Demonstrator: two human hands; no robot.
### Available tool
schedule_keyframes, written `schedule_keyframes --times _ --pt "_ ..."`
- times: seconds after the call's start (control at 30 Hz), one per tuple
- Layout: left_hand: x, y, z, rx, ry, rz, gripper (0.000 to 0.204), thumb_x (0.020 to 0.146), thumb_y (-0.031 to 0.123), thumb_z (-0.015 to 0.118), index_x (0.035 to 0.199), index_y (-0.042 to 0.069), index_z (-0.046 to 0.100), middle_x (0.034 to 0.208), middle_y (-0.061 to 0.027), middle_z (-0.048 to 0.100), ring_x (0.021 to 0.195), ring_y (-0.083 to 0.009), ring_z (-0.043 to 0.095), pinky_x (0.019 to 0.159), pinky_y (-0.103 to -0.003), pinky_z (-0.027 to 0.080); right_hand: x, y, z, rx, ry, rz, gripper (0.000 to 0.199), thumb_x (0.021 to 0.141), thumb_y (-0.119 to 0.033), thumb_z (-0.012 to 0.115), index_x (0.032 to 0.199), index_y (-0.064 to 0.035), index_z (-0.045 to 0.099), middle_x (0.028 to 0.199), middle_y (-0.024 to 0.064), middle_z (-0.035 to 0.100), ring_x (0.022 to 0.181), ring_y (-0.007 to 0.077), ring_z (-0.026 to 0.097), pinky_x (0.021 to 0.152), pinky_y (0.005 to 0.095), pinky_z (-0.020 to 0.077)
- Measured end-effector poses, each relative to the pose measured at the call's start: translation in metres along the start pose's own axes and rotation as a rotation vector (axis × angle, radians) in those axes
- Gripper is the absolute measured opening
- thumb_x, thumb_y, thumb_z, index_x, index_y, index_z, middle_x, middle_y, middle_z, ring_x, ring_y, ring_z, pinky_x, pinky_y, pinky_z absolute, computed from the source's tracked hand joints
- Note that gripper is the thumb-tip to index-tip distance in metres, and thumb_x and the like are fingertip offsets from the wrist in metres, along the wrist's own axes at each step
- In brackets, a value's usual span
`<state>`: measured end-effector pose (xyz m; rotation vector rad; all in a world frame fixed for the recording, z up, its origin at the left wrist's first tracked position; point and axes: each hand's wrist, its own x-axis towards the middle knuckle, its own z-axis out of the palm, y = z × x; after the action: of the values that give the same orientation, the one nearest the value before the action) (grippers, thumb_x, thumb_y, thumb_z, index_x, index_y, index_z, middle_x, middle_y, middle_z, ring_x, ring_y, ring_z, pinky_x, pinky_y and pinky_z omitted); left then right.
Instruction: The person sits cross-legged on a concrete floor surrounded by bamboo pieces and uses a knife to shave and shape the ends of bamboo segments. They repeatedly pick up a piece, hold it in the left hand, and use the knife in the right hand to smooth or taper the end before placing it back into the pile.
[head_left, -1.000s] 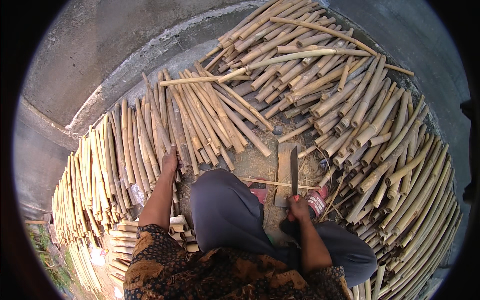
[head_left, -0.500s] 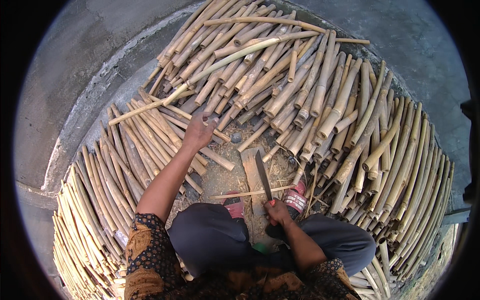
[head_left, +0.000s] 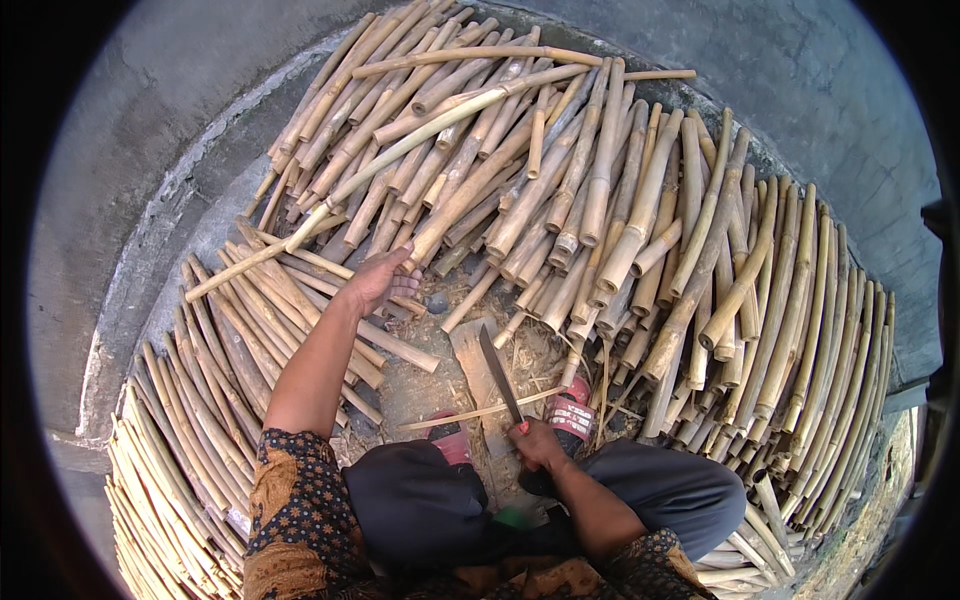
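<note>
The person's left hand [head_left: 376,280] was open, fingers parted beside the cut end of a thick bamboo pole [head_left: 466,206] in the far pile; whether the thumb touched it could not be told. The right hand [head_left: 538,444] gripped a machete [head_left: 502,375], its blade pointing forward over a wooden board [head_left: 467,350], between the feet. A thin bamboo strip [head_left: 450,416] lay across in front of the red sandals [head_left: 572,412]. Beyond, loose poles sloped down on either side. Dragging one out risked rolling its neighbours, or the long pale pole [head_left: 400,152] laid over them, toward the hand; a startled jerk might have brought the bare blade against a foot.
</note>
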<state>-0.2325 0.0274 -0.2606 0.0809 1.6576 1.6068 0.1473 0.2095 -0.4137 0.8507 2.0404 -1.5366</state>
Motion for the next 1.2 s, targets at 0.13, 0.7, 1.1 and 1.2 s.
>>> schedule_keyframes --times 0.13,0.7,1.1,1.2 --pt "-0.103 -0.042 -0.051 -0.297 -0.189 -0.036 0.058 0.1 0.048 0.059 0.129 -0.003 0.06 0.096 -0.0058 0.067 0.084 -0.0174 0.064 0.082 -0.037 0.055 -0.007 -0.008 -0.002 -0.038 0.017 -0.002 0.041 0.097 -0.042 0.064 0.093 -0.0015 0.063 0.06 0.009 0.063 0.048 0.0194 0.062 0.049 0.0353 0.05" --pt "-0.088 -0.136 0.044 0.634 -0.079 -0.113 0.103 0.083 0.067 0.072 0.151 -0.002 0.035 0.124 -0.023 0.065 0.116 -0.0347 0.064 0.1 -0.042 0.051 -0.014 -0.005 0.003 -0.025 0.016 -0.03 0.03 0.096 -0.029 0.06 0.085 -0.0015 0.062 0.056 0.0099 0.061 0.041 0.0217 0.059 0.043 0.0372 0.0475" --pt "-0.036 -0.158 0.092 1.073 0.292 0.048 0.062 0.085 0.04 0.07 0.132 0.001 0.056 0.12 -0.0264 0.061 0.116 -0.0436 0.061 0.099 -0.046 0.05 -0.007 0.02 0.012 -0.216 0.137 -0.175 0.035 0.09 -0.035 0.064 0.101 -0.0013 0.061 0.087 0.0164 0.068 0.085 0.0296 0.068 0.081 0.0404 0.0522" --pt "-0.038 -0.144 0.08 0.577 0.331 -0.023 0.047 0.084 0.023 0.06 0.125 -0.002 0.061 0.088 -0.0173 0.066 0.086 -0.0308 0.068 0.082 -0.043 0.053 -0.01 0.014 0.01 -0.23 0.124 -0.149 0.038 0.091 -0.036 0.063 0.11 -0.0032 0.062 0.1 0.0225 0.069 0.099 0.038 0.066 0.089 0.0442 0.0509"
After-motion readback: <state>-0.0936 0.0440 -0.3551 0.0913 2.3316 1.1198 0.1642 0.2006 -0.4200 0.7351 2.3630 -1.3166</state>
